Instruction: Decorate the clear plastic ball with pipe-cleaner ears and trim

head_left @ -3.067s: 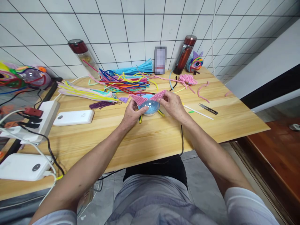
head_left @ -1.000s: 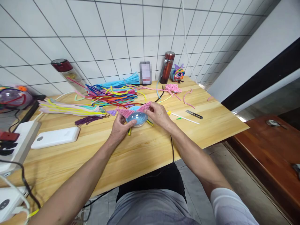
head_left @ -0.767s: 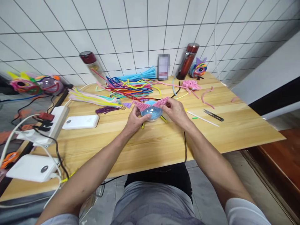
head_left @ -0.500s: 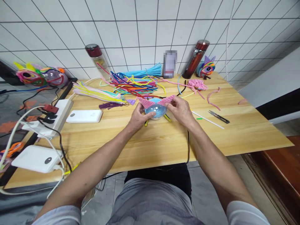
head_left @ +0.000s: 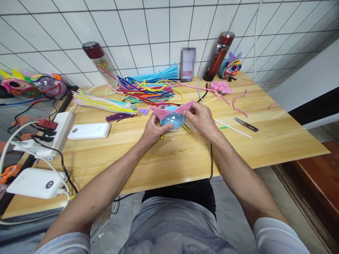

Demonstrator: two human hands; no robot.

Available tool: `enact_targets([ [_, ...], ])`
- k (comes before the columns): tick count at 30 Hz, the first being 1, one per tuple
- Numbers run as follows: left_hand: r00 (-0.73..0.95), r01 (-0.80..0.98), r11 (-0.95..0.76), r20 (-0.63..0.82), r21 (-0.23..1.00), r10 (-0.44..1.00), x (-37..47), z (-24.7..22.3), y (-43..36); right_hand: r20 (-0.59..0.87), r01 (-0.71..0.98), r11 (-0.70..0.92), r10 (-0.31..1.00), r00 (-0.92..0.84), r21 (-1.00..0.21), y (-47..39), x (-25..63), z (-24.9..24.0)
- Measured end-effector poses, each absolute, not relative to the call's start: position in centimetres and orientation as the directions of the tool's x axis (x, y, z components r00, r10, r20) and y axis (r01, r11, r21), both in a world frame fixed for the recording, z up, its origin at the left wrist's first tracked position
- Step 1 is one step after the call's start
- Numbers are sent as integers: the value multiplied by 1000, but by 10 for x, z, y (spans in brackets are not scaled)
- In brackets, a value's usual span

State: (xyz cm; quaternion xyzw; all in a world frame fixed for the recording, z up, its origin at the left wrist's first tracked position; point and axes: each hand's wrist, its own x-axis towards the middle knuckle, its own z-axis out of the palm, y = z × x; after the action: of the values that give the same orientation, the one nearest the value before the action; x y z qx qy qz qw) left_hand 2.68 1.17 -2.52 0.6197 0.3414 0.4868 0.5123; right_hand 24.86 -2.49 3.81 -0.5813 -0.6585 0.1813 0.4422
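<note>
Between my hands is a clear plastic ball (head_left: 175,121) with blue pipe cleaner coiled inside or behind its clear wall. My left hand (head_left: 153,129) is closed around the ball's left side, thumb across its front. A pink ribbed triangle (head_left: 160,112), which looks made of pipe cleaners, sits at the ball's upper left by those fingers. At the upper right, my right hand (head_left: 202,120) pinches a second pink triangle (head_left: 186,106) between thumb and fingers. Yellowish-black ends (head_left: 186,129) stick out beneath the ball.
Behind the ball lies a heap of coloured pipe cleaners (head_left: 148,90). Thread snips (head_left: 246,124) and a white stick (head_left: 234,128) lie right. A phone (head_left: 188,65), red thermos (head_left: 219,56) and finished-looking fish-like craft (head_left: 231,67) stand at the wall. Power banks (head_left: 89,131) and a power strip (head_left: 57,134) are left.
The camera view has shifted slightly. My right hand's pink triangle is tilted a little more upward at its outer end. Both hands keep their holds.
</note>
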Motion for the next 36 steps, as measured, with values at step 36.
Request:
enact_targets([
  [36, 328, -50, -266, 268, 963, 906, 30, -32, 10, 399, 627, 285, 916, 46, -725, -23, 248, 41],
])
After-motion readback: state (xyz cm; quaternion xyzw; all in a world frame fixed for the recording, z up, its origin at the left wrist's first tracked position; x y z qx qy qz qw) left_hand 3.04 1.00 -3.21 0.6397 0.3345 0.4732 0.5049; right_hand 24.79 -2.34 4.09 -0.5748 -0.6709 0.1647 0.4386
